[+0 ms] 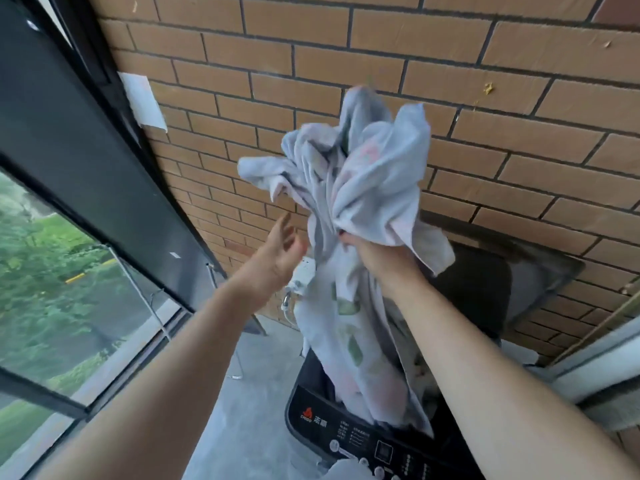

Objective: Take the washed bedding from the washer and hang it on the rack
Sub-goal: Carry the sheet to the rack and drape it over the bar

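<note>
A pale blue-grey sheet with faint pink and green prints, the bedding, is bunched up high in front of the brick wall. Its lower part trails down into the open top of the black washer at the bottom centre. My right hand is closed around a fistful of the cloth at mid height. My left hand is raised just left of the hanging cloth, fingers spread, touching nothing. The washer's lid stands open behind the cloth. No rack is visible.
An orange brick wall fills the background. A dark window frame with glass runs along the left, trees outside. A white wall socket with a cable sits behind the cloth. Grey concrete floor lies left of the washer.
</note>
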Demonstrator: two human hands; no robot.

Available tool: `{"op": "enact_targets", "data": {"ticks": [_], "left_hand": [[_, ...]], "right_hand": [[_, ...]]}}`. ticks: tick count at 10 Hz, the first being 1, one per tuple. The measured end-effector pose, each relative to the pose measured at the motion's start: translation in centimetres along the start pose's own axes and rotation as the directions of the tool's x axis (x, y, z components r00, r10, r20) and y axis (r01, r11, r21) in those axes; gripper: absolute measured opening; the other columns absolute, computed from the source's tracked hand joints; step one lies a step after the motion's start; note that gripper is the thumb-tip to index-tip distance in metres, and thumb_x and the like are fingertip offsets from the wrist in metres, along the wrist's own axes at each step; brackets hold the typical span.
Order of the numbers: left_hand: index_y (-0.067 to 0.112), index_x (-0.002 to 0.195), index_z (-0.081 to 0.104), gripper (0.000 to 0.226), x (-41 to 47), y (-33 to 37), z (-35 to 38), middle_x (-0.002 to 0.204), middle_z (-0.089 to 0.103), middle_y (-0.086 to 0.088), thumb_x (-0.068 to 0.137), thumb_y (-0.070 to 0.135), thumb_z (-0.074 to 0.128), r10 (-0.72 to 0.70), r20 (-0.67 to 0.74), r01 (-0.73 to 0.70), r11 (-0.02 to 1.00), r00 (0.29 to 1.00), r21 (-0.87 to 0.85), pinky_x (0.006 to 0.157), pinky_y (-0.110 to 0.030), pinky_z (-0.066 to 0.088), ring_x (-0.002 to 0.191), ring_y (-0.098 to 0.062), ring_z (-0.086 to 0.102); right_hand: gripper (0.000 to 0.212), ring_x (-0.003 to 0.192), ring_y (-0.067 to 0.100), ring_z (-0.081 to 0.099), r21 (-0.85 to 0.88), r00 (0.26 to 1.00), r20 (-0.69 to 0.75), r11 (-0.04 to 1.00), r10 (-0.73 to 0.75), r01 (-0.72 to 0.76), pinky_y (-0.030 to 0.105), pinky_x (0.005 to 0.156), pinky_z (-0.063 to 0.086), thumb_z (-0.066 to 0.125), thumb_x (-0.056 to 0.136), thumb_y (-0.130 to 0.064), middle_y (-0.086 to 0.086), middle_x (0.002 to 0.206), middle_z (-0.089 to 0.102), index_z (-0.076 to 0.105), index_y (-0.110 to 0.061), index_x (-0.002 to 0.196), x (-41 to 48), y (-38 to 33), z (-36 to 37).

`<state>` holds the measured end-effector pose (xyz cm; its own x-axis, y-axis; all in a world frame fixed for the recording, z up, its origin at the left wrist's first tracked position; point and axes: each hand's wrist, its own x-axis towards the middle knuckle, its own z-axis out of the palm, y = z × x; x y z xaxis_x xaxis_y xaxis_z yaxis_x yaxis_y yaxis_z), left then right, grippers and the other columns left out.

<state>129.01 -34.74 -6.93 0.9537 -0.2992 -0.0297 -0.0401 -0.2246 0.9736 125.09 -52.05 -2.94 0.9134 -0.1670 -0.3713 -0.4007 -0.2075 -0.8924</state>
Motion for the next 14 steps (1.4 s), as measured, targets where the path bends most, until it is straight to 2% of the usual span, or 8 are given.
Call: {"op": "enact_targets", "data": {"ticks": [1, 3, 5, 7, 9, 12, 13, 14], "left_hand": [[-0.002, 0.15, 0.023, 0.075, -4.4, -3.2, 3.1, 0.124, 0.063, 0.001, 0.091, 0.024, 0.062, 0.022, 0.277, -0.006, 0.998, 0.961, -0.059, 0.083, -0.007, 0.046, 0.103, 0.011, 0.062], [0.005, 0.112, 0.069, 0.058, -6.6, -0.6, 7.6, 0.111, 0.073, -0.006, 0.069, 0.041, 0.082, -0.011, -0.065, -0.011, 0.945, 0.998, -0.326, 0.091, -0.039, 0.055, 0.104, -0.021, 0.069], [-0.008, 0.129, 0.052, 0.047, -7.7, 0.6, 5.0, 0.127, 0.056, -0.023, 0.088, 0.013, 0.062, 0.021, -0.195, -0.156, 0.691, 0.98, -0.705, 0.109, -0.054, 0.039, 0.12, -0.041, 0.054], [0.008, 0.089, 0.072, 0.028, -10.8, 4.0, 3.3, 0.085, 0.069, -0.011, 0.094, 0.019, 0.047, -0.043, -0.45, -0.343, 0.585, 0.892, -0.735, 0.081, -0.04, 0.056, 0.084, -0.027, 0.069], [0.009, 0.076, 0.056, 0.029, -12.8, 7.2, 1.0, 0.063, 0.061, -0.003, 0.101, 0.016, 0.043, 0.003, -0.732, -0.589, 0.596, 0.681, -0.545, 0.06, -0.026, 0.054, 0.062, -0.016, 0.063], [0.01, 0.099, 0.072, 0.048, -14.9, 7.3, -1.2, 0.103, 0.071, -0.011, 0.1, 0.049, 0.043, -0.204, -0.68, -0.577, 0.392, 0.705, -0.716, 0.086, -0.04, 0.057, 0.099, -0.028, 0.07], [0.011, 0.142, 0.05, 0.073, -16.2, 5.0, -0.7, 0.151, 0.041, -0.021, 0.096, 0.066, 0.036, -0.387, -0.411, -0.444, 0.005, 0.826, -0.896, 0.103, -0.068, 0.034, 0.137, -0.059, 0.028], [0.015, 0.154, 0.028, 0.092, -15.9, 2.3, 3.0, 0.158, 0.028, -0.02, 0.088, 0.078, 0.032, -0.469, -0.371, -0.26, 0.285, 0.802, -0.922, 0.113, -0.065, 0.021, 0.146, -0.05, 0.011]], "right_hand": [[0.03, 0.096, 0.023, 0.064, 0.013, 0.975, -0.027, 0.976, -0.219, 0.219, 0.041, 0.1, 0.052, 0.069, 0.089, -0.034, 0.004, 0.09, 0.067, 0.051, -0.023, 0.068, -1.7, -5.3, 0.6], [0.025, 0.103, -0.005, 0.064, -0.077, 0.703, 0.494, 0.78, -0.512, 0.622, 0.031, 0.105, 0.048, 0.071, 0.089, -0.035, -0.026, 0.104, 0.072, 0.066, -0.026, 0.113, -3.2, -10.9, 5.4], [0.088, 0.125, 0.004, 0.056, -0.172, 0.594, 0.74, 0.767, -0.314, 0.619, 0.029, 0.106, 0.045, 0.06, 0.07, -0.075, -0.01, 0.14, 0.057, 0.045, -0.031, 0.146, -0.7, -5.5, -0.1], [0.084, 0.128, 0.02, 0.057, -0.115, 0.382, 0.924, 0.976, 0.037, 0.183, 0.041, 0.11, 0.044, 0.069, 0.072, -0.06, 0.002, 0.133, 0.064, 0.051, -0.015, 0.14, 0.6, 7.0, -0.3], [0.067, 0.12, 0.019, 0.063, -0.245, 0.273, 0.959, 0.707, 0.077, 0.663, 0.047, 0.108, 0.045, 0.084, 0.067, -0.057, -0.002, 0.123, 0.07, 0.067, -0.024, 0.123, 0.3, 8.6, 2.4], [0.038, 0.098, 0.005, 0.068, -0.266, 0.617, 0.764, 0.778, -0.191, 0.57, 0.034, 0.092, 0.056, 0.08, 0.075, -0.05, -0.015, 0.099, 0.075, 0.072, -0.031, 0.107, -1.4, 9.1, 3.0], [0.018, 0.092, 0.023, 0.07, -0.253, 0.739, 0.57, 0.779, -0.358, 0.573, 0.042, 0.083, 0.058, 0.075, 0.077, -0.028, -0.002, 0.089, 0.075, 0.07, -0.019, 0.092, -1.1, 7.1, 2.9], [0.03, 0.088, 0.026, 0.065, -0.154, 0.74, 0.377, 0.75, -0.558, 0.644, 0.036, 0.076, 0.054, 0.073, 0.074, -0.018, 0.0, 0.093, 0.071, 0.064, -0.019, 0.102, -2.4, 2.2, 3.1]]}}
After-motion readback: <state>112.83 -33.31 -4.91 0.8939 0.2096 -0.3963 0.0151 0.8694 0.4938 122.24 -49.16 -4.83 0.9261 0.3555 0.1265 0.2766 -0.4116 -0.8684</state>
